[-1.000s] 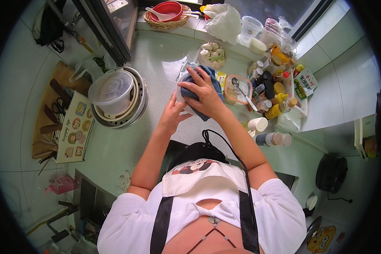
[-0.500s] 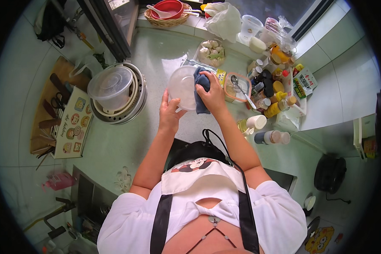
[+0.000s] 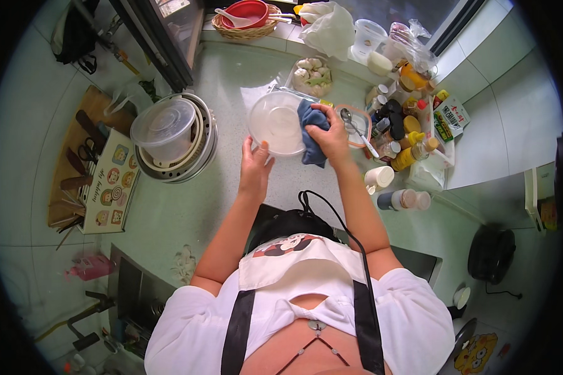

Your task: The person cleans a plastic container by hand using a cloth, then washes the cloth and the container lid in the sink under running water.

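A clear round plastic bowl (image 3: 274, 125) is held above the counter, its open side facing up. My left hand (image 3: 255, 164) grips its near left rim, thumb on top and fingers partly hidden beneath. A folded dark blue cloth (image 3: 313, 139) is bunched in my right hand (image 3: 333, 134), which presses it on the bowl's right rim. Just right of that hand, a metal spoon (image 3: 358, 132) lies across a rectangular plastic container (image 3: 341, 150) with an orange rim, partly covered by the hand. Beyond the bowl sits a container of garlic bulbs (image 3: 313, 76).
Stacked steamer pans with a lidded plastic tub (image 3: 164, 128) stand on the left, beside a knife and scissors holder (image 3: 106, 187). Several sauce bottles and jars (image 3: 406, 128) crowd the right. A wicker basket with a red bowl (image 3: 247, 15) rests on the window sill.
My right hand and the cloth have shifted right, from over the bowl's inside to its right rim. More of the bowl shows now. The left hand keeps its hold.
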Demonstrator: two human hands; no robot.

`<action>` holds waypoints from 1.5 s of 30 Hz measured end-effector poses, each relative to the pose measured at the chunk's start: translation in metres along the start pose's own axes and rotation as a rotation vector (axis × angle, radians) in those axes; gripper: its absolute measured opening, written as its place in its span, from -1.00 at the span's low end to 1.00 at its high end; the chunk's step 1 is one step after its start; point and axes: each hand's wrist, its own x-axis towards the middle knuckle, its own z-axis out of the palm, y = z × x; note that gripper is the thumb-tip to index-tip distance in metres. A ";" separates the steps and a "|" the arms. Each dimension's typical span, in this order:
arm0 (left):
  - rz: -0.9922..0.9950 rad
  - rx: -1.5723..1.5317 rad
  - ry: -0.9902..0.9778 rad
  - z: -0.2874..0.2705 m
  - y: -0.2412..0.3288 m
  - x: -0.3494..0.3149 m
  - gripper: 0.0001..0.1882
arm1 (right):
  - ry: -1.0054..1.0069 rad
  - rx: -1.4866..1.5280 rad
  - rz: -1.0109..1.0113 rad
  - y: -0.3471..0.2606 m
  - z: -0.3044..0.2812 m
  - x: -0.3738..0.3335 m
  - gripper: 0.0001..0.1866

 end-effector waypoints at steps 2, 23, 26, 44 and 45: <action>-0.082 -0.083 -0.055 -0.013 0.003 0.006 -0.35 | -0.070 0.064 0.059 -0.010 -0.014 0.005 -0.59; 0.090 0.158 0.088 -0.032 0.014 0.029 -0.49 | -0.240 0.077 0.238 -0.012 0.003 0.013 -0.63; 0.171 0.146 0.234 -0.034 0.007 0.035 -0.52 | -0.072 0.060 0.155 0.011 0.023 -0.004 -0.60; -0.005 0.003 -0.113 -0.011 -0.015 0.024 -0.26 | -0.052 0.302 0.241 -0.006 -0.018 -0.004 -0.56; -0.058 -0.007 -0.212 -0.017 -0.008 0.027 -0.26 | -0.134 0.251 0.272 -0.012 -0.027 -0.001 -0.56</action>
